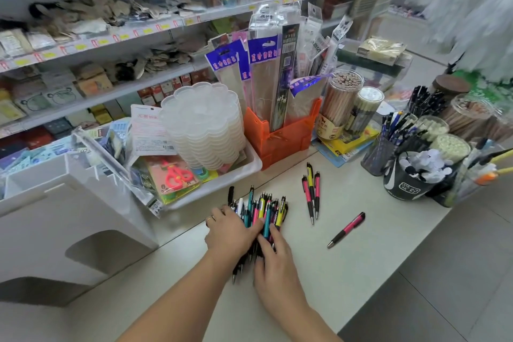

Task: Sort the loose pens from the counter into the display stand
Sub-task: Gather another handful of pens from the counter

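1. Head view, nearest: both hands are on the counter (361, 272) at the pile of pens (261, 214). The left hand (230, 233) lies flat over the pile's left side, fingers spread and curled onto the barrels. The right hand (274, 255) covers the near ends, fingers closed loosely round several pens. Neither hand has lifted a pen clear, as far as can be seen.
2. The pile's long axis runs away from the person, tips toward the wrists and clip ends pointing to the shelves. Both hands touch it, so gathering it is likely the step in hand.
3. Just right of the pile, apart from it, lie three pens side by side (312, 193), parallel to the pile. Further right a single pink pen (347, 229) lies slanted, tip toward the person. The right hand is nearer to both.
4. Left stands a white stand with compartments (55, 203); those visible look empty.
5. Beyond, a white tray (249, 166) holds clear stacked palettes (202, 125) and packaged scissors (177, 176); an orange box (280, 141) holds packets upright.
6. Far right, a mesh cup (377, 155) and a black cup (408, 183) hold pens; jars of pencils (340, 103) stand behind.
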